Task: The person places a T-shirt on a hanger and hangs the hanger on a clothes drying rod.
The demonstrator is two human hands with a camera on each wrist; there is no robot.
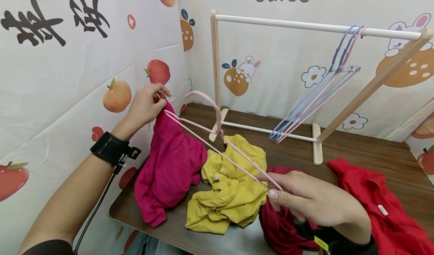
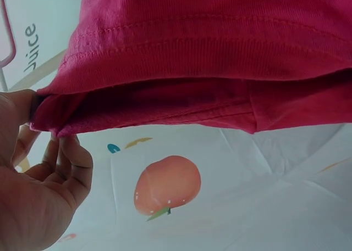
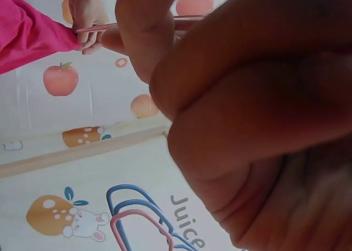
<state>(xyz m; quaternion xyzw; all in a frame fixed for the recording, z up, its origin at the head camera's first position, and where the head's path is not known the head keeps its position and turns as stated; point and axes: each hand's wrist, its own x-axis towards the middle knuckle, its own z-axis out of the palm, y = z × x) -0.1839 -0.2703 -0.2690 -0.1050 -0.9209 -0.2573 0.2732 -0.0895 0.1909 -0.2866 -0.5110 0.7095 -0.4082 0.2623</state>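
Observation:
My left hand (image 1: 148,103) pinches the edge of a magenta garment (image 1: 173,164), lifting that edge so the rest hangs down to the table. In the left wrist view the garment's stitched hem (image 2: 181,53) gapes beside the thumb and fingers. A pink hanger (image 1: 217,149) is in my right hand (image 1: 315,198), pinched by one end between thumb and fingers. Its other end lies right by the lifted edge of the magenta garment, with the hook upward. In the right wrist view, my own fingers (image 3: 220,97) hide most of the hanger.
A crumpled yellow garment (image 1: 234,187) lies mid-table, a dark red one (image 1: 285,225) under my right hand, and a bright red one (image 1: 376,202) at right. Behind stands a rack (image 1: 288,23) with blue and pink hangers (image 1: 315,93) on its bar. A printed cloth wall (image 1: 68,78) borders the left.

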